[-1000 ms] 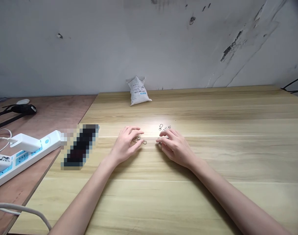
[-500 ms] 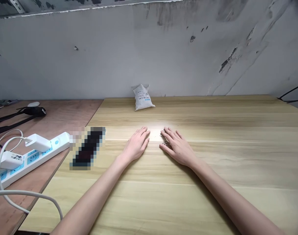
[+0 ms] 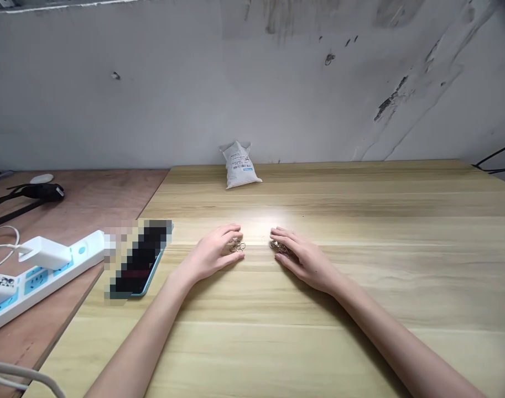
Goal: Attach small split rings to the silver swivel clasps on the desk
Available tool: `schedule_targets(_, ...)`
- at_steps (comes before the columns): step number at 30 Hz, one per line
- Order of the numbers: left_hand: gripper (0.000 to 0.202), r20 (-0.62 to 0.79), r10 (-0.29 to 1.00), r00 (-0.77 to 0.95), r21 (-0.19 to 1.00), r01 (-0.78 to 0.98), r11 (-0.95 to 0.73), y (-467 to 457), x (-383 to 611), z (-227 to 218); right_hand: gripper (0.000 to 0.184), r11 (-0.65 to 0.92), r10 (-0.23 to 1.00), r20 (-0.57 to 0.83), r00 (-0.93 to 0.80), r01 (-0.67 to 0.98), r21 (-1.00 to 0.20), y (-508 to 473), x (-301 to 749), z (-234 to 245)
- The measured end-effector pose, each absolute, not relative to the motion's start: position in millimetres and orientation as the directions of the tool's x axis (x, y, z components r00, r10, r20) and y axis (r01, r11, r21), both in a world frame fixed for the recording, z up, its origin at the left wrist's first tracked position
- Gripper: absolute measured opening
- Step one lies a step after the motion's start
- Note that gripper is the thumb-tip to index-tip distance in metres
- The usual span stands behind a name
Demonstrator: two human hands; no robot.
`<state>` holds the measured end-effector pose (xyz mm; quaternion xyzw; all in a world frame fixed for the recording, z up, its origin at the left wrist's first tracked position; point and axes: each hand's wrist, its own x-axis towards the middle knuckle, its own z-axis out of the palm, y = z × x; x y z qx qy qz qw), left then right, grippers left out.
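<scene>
My left hand (image 3: 213, 251) rests on the wooden tabletop, its thumb and fingers apart and curved around a small heap of metal rings (image 3: 237, 245). Across a short gap, my right hand (image 3: 306, 258) is cupped the same way over a second cluster of small metal pieces (image 3: 279, 247), which also look like rings. Part of each heap is hidden under the fingers. Neither hand grips its pieces; both lie on the table.
A white printed pouch (image 3: 240, 166) stands against the grey wall. Left of my left arm lies a phone (image 3: 142, 260), partly pixelated. On the brown side surface are a power strip (image 3: 84, 249) with chargers, a black strap (image 3: 45, 192) and white cables (image 3: 24, 371).
Both hands have curled from flat to cupped. My left hand has shifted left and nearer, uncovering rings between its thumb and fingers. The view has moved slightly.
</scene>
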<state>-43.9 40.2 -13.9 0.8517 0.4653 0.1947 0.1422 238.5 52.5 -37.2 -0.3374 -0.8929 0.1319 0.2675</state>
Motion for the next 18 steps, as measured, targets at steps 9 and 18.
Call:
schedule_targets(9,0.018,0.345,0.798,0.495,0.307,0.744,-0.594,39,-31,-23,0.018,0.738,0.655,0.477,-0.587,0.633,-0.235,49,231,-34)
schedule_targets(18,0.018,0.445,0.707,0.549,0.145,0.735,-0.662,38,-20,-22,0.016,0.752,0.598,0.488,-0.636,0.656,-0.065,45,222,-25)
